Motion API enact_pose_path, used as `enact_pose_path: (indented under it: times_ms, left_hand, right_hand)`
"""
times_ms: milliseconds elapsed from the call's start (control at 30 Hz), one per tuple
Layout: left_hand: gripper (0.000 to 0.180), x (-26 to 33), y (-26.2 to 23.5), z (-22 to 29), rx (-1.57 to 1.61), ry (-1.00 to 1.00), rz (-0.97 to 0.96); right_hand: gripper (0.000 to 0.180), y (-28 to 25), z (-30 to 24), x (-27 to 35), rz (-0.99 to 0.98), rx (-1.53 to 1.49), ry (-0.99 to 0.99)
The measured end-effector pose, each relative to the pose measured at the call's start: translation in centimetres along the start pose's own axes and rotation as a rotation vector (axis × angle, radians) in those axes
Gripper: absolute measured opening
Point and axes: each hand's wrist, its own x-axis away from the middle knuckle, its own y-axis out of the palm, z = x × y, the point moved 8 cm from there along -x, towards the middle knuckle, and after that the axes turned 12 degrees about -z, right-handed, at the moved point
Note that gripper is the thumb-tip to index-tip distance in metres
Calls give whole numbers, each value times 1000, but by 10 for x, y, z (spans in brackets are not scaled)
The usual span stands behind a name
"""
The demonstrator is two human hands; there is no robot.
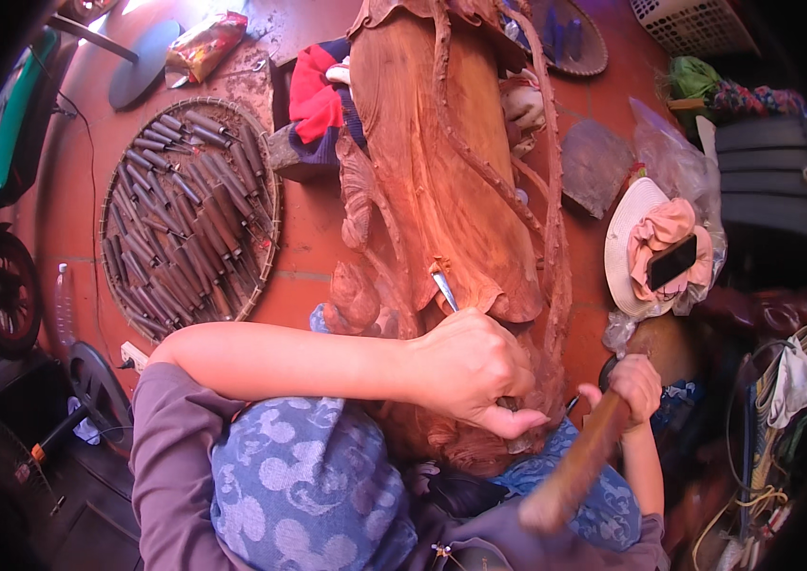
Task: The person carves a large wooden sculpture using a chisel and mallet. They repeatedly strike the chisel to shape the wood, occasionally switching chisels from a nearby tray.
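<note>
A large reddish-brown wood carving [413,124] lies in front of me, with a broad smooth leaf-like face and twisting stems along its sides. My left hand [479,371] is closed around a carving chisel [443,288]; only its metal blade shows beyond the fist. The blade's tip meets the carving near the leaf's lower edge, with small shavings beside it. At the right, my right hand [633,388] grips a wooden mallet [574,471]. The mallet slants down to the left, its far end slightly blurred and apart from the chisel.
On the left, a round woven tray [275,205] holds many carving tools. A white hat [624,238] with a pink cloth and a phone [672,264] lies at the right. Red and dark cloth [316,100] pads the carving's left side. A plastic bottle [64,305] stands far left.
</note>
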Motion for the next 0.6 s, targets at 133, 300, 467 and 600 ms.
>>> enact_pose_path:
  times_ms: [133, 300, 467, 600]
  left_hand:
    - [44, 0, -1, -2, -18, -12, -27]
    - [44, 1, 3, -7, 10, -54, -78]
    - [43, 3, 2, -8, -26, -33, -94]
    - [43, 4, 3, -10, -49, -39, -128]
  right_hand:
    - [43, 1, 1, -5, 4, 24, -16]
    - [44, -2, -6, -7, 28, -38, -92]
    - [46, -3, 0, -19, -130, 128, -20]
    - [47, -1, -7, -16, -7, -11, -178]
